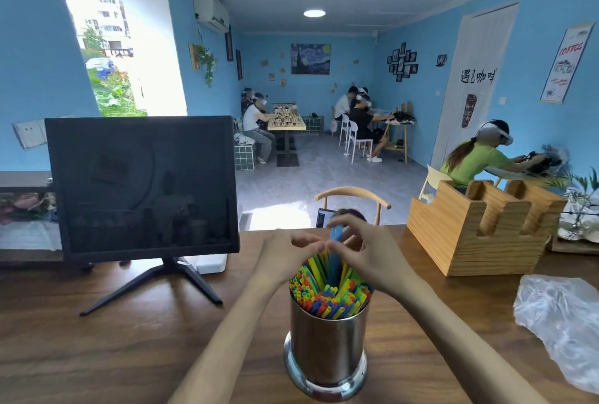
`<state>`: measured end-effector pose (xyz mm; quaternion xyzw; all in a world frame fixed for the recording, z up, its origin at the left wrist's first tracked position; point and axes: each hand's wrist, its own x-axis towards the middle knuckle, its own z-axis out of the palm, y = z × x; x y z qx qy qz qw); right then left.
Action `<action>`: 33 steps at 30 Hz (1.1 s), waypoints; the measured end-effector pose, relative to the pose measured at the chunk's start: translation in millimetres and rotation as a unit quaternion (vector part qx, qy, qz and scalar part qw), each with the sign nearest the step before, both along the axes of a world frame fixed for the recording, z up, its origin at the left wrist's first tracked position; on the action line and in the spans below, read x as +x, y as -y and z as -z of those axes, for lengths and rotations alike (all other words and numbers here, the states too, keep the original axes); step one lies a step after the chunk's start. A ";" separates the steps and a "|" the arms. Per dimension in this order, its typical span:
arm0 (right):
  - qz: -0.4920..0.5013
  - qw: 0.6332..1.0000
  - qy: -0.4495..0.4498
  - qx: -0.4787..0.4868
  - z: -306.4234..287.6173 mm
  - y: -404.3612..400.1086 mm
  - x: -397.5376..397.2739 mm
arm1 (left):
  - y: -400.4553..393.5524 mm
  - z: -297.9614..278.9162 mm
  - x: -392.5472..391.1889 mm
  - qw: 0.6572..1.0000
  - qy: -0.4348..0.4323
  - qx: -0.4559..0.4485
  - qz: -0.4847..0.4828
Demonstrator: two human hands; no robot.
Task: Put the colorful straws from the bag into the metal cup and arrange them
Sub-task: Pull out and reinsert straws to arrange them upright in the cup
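A shiny metal cup (327, 348) stands on the wooden table near the front edge, packed with colorful straws (327, 298) in blue, green, yellow and red. Several taller straws (334, 261) stick up from the middle of the bunch. Above the cup, my right hand (366, 251) pinches the tops of the tall blue straws. My left hand (288, 252) is beside it, its curled fingers at the same straws. The clear plastic bag (560, 316) lies crumpled on the table at the right.
A dark monitor (142, 186) on a stand is at the left. A wooden holder box (483, 228) stands at the right rear. A chair back (353, 197) is behind the table. People sit at tables farther back.
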<state>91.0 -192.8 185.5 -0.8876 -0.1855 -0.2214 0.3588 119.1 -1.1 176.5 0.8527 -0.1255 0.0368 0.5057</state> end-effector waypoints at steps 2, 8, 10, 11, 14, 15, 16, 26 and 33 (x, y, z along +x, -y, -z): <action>0.001 1.000 0.002 -0.031 3.3 1.7 -1.1 | 0.7 -0.7 2.1 1.000 0.018 0.016 -0.004; 0.001 0.999 -0.032 -0.007 6.8 10.6 -1.7 | 0.2 -6.8 4.0 0.999 0.035 0.024 -0.003; -0.003 0.998 -0.043 0.040 7.8 11.5 -1.9 | 0.4 -12.8 2.4 0.999 0.048 -0.014 -0.006; 0.000 0.997 -0.044 0.064 6.8 11.3 -2.2 | 0.4 -17.6 1.3 0.997 0.061 -0.043 -0.009; -0.011 0.996 -0.051 0.075 1.9 12.5 -0.8 | 0.2 -38.0 -5.2 0.983 0.145 -0.111 -0.011; -0.033 0.995 -0.065 0.068 0.0 11.5 -0.3 | 0.8 -45.3 -8.9 0.974 0.177 -0.138 -0.005; -0.059 0.993 -0.080 0.062 -1.3 9.5 0.5 | 1.3 -52.5 -12.8 0.964 0.206 -0.168 0.000; -0.180 0.927 -0.098 0.313 -33.5 48.9 5.8 | -25.1 -66.8 -24.0 0.912 0.240 -0.330 -0.050; -0.169 0.824 -0.067 0.537 -57.7 54.8 9.7 | -19.6 -31.3 -15.2 0.997 0.051 -0.017 0.064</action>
